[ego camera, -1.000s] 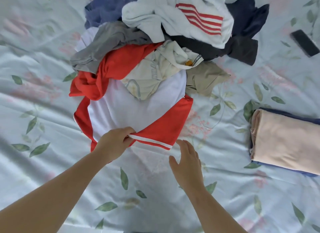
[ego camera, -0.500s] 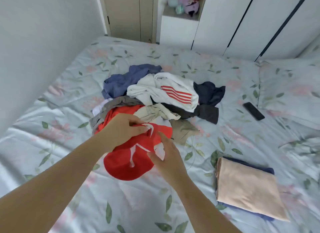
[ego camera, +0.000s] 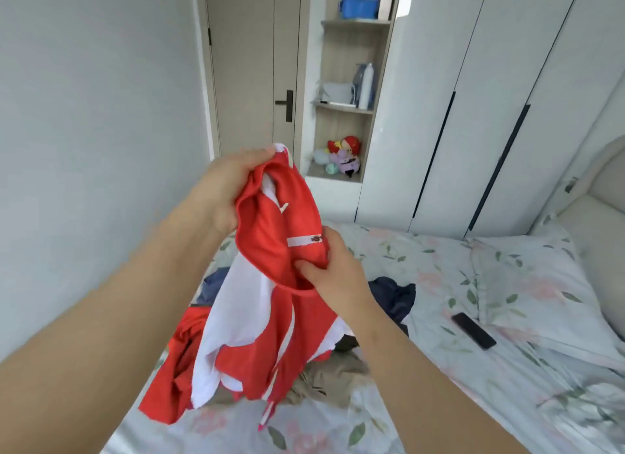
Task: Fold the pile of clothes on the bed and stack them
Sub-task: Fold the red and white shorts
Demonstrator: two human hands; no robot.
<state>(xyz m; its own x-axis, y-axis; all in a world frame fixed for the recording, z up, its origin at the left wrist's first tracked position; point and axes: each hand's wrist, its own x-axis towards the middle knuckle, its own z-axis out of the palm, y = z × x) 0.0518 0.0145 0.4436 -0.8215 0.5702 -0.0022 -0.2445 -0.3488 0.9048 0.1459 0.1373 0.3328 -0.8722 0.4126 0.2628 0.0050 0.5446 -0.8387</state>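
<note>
Head cam: looks like the pick-up-and-straighten step; left hand (ego camera: 230, 183) grips the top of the red and white shirt (ego camera: 270, 284), right hand (ego camera: 334, 271) pinches its red edge lower down; the shirt hangs over the pile (ego camera: 338, 376) on the bed (ego camera: 473, 369), long axis near vertical, loose end down; next it probably needs spreading flat.

Nothing legible; the tag (ego camera: 316, 239) on the red garment (ego camera: 267, 237) is blurred.

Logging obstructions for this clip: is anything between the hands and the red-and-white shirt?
No. The left hand and the right hand both grip the red-and-white shirt directly; it hangs above the clothes pile.
</note>
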